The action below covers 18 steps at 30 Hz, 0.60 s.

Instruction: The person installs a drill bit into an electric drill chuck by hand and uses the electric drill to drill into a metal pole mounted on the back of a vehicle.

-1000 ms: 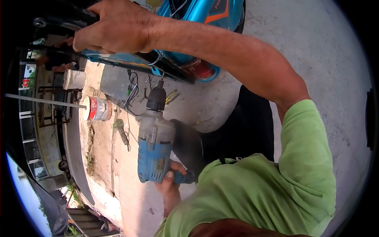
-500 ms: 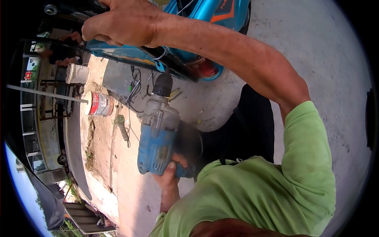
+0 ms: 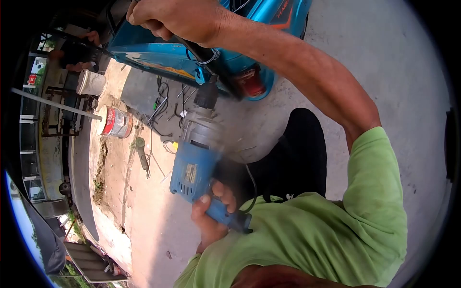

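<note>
My left hand (image 3: pixel 211 211) is wrapped round the rear handle of a blue power drill (image 3: pixel 192 168). Its dark chuck (image 3: pixel 206 95) points up the picture, close to a black tube (image 3: pixel 204 55) beside a blue vehicle (image 3: pixel 149 54). Blur hides whether a bit touches the tube. Stretched across the top, my right arm ends in my right hand (image 3: pixel 177 21), whose fingers curl round the upper part of that tube. A black cord (image 3: pixel 253 185) hangs from the drill's handle.
Loose hand tools and cables (image 3: pixel 161 103) lie on the ground beside the drill. An angle grinder (image 3: pixel 142 156) lies farther left, near a red-labelled bucket (image 3: pixel 116 122) and a white bucket (image 3: pixel 91 82). Another person's hand (image 3: pixel 80 66) shows at upper left.
The drill and my left hand have shifted slightly right in view, and the drill's handle has swung into sight. My right hand appears higher and farther right, still gripping the tube.
</note>
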### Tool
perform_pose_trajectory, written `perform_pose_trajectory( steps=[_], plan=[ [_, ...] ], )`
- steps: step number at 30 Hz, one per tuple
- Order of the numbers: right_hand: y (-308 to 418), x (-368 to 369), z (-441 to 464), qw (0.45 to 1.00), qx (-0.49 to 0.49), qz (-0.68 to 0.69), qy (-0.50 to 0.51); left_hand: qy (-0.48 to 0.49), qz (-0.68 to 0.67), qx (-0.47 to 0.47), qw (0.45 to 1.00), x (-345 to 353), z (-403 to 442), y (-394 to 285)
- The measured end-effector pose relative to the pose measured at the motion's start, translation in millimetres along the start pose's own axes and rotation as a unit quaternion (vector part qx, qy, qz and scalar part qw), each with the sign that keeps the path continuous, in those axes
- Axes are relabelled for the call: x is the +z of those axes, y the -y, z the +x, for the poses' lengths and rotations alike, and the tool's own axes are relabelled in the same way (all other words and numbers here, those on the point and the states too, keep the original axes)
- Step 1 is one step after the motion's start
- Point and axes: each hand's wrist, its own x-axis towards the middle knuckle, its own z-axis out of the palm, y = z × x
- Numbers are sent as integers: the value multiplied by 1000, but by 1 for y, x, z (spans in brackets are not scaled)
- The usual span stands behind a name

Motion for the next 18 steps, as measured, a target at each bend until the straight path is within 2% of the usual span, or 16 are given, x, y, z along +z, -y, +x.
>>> perform_pose_trajectory(
  steps=[3,7,8,12,15,18],
  plan=[
    [15,-6,-4,1000,12,-26,6,14,-64,-8,998,-4,2,-2],
    [11,-4,-4,999,2,-43,-6,30,-23,16,999,-18,7,5],
    [10,-3,-5,999,-2,-43,-3,47,-47,4,998,-30,5,5],
    [10,-4,-4,999,21,11,26,14,-55,-25,998,-57,-15,8],
    [1,-3,0,996,-1,75,53,-48,-32,-39,998,-70,-25,14],
    [5,-2,-1,993,31,106,51,-60,-39,-61,996,-77,-28,20]
  ],
)
